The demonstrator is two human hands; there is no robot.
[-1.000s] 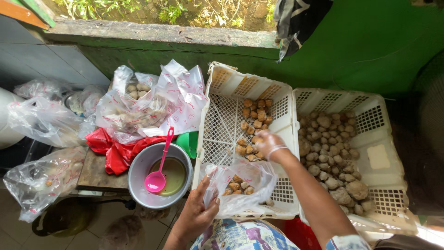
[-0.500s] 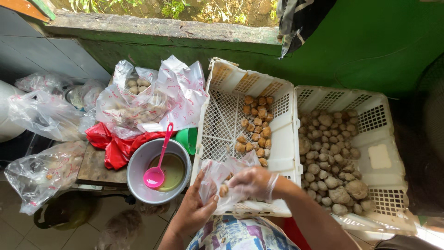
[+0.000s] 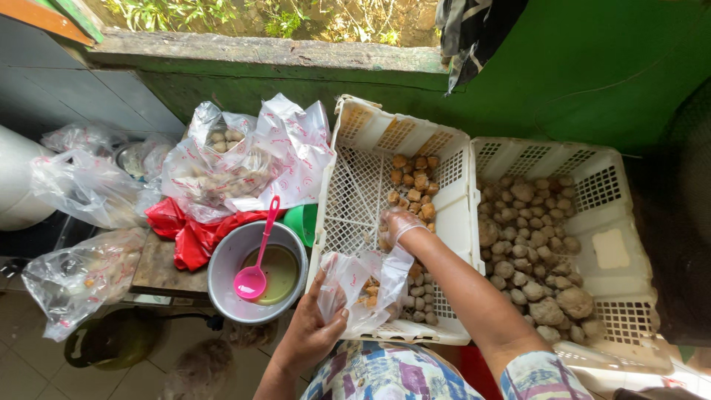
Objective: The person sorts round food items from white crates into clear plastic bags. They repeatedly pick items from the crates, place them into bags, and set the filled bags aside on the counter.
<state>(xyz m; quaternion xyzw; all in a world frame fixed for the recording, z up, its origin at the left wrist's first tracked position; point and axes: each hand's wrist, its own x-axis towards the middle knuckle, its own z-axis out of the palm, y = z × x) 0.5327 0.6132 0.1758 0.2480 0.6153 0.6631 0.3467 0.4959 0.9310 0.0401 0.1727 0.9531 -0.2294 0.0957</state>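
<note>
My left hand [image 3: 311, 330] holds a small clear plastic bag [image 3: 361, 285] open at its rim, over the near end of a white slotted crate [image 3: 355, 178]. A few brown fried pieces lie inside the bag. My right hand [image 3: 398, 226], in a thin clear glove, reaches into the crate among the brown fried pieces [image 3: 413, 181] and closes around some of them. Small round balls [image 3: 416, 300] lie at the crate's near end, partly behind the bag.
A second white crate [image 3: 592, 185] on the right holds many pale round balls. Left of the crates stand a metal bowl [image 3: 226, 259] with yellowish liquid and a pink ladle [image 3: 255, 274], a red bag [image 3: 185, 233] and several clear bags of food. A green wall runs behind.
My right hand came back from the crate to the bag, then went out again to the fried pieces. The bag stays open in my left hand.
</note>
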